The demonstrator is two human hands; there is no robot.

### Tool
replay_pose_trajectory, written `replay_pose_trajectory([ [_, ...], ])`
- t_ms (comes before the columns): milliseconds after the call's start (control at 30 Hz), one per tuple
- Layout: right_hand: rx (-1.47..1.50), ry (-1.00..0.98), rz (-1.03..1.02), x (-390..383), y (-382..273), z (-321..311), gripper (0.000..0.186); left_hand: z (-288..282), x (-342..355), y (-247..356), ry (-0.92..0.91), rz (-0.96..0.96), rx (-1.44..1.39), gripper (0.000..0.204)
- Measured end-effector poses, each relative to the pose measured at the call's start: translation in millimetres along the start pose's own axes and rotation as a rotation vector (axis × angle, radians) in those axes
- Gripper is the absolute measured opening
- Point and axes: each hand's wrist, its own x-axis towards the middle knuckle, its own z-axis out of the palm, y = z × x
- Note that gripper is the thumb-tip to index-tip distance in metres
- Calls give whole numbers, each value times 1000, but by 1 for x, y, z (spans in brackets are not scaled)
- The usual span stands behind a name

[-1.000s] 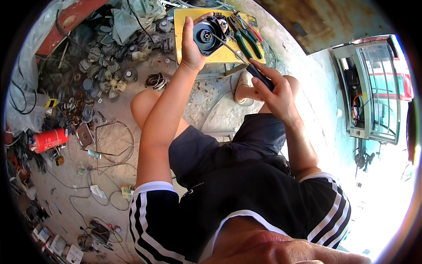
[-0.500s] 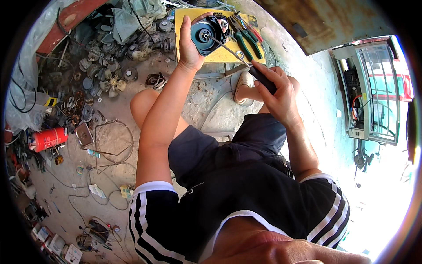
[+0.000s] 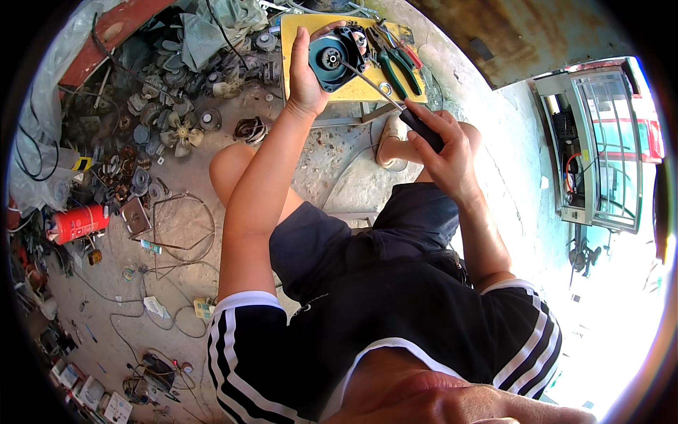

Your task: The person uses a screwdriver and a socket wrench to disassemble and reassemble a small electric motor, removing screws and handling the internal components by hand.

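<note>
My left hand [image 3: 307, 88] grips a dark teal-black housing [image 3: 321, 71] with a round metal hub in its centre, held over a yellow board-topped stand [image 3: 296, 42]. My right hand [image 3: 445, 148] is wrapped round the black handle of a long screwdriver [image 3: 420, 127]; its shaft reaches into the housing, the tip beside the hub. Green-handled pliers [image 3: 406, 74] lie on the board, with red-handled tools [image 3: 414, 55] beside them. A small metal ring [image 3: 385, 87] rests under the shaft.
Piled motor parts and fan blades [image 3: 180, 134] cover the floor at left, near a red cylinder [image 3: 78, 225], cables and a bent wire frame [image 3: 183, 226]. A rusty metal panel [image 3: 508, 32] overhangs the upper right; a glass-fronted cabinet [image 3: 586, 141] stands at right. My knees flank the stand's near side.
Since a second ago, my right hand and the screwdriver handle have shifted very slightly down and right. My left hand and the housing have barely moved.
</note>
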Motion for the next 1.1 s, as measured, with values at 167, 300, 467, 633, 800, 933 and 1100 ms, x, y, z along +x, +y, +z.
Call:
replay_pose_trajectory([
  [167, 207, -35, 73, -4, 12, 12, 43, 4, -1, -8, 30, 80, 138, 65],
  [300, 450, -60, 239, -5, 9, 20, 42, 4, -1, -10, 67, 101, 158, 62],
  [467, 736, -88, 393, -7, 15, 29, 44, 2, 0, -18, 117, 64, 154, 60],
  [633, 951, -84, 508, -9, 30, 47, 46, -4, 4, -28, 215, -6, 49, 58],
  [800, 718, 19, 408, -12, 34, 63, 46, -2, 10, -37, 349, -106, -131, 57],
  [933, 663, 91, 375, -10, 39, 66, 45, -7, 17, -50, 355, -147, -142, 56],
  [1100, 728, 179, 433, -7, 43, 54, 44, -12, 21, -61, 470, -153, -20, 57],
])
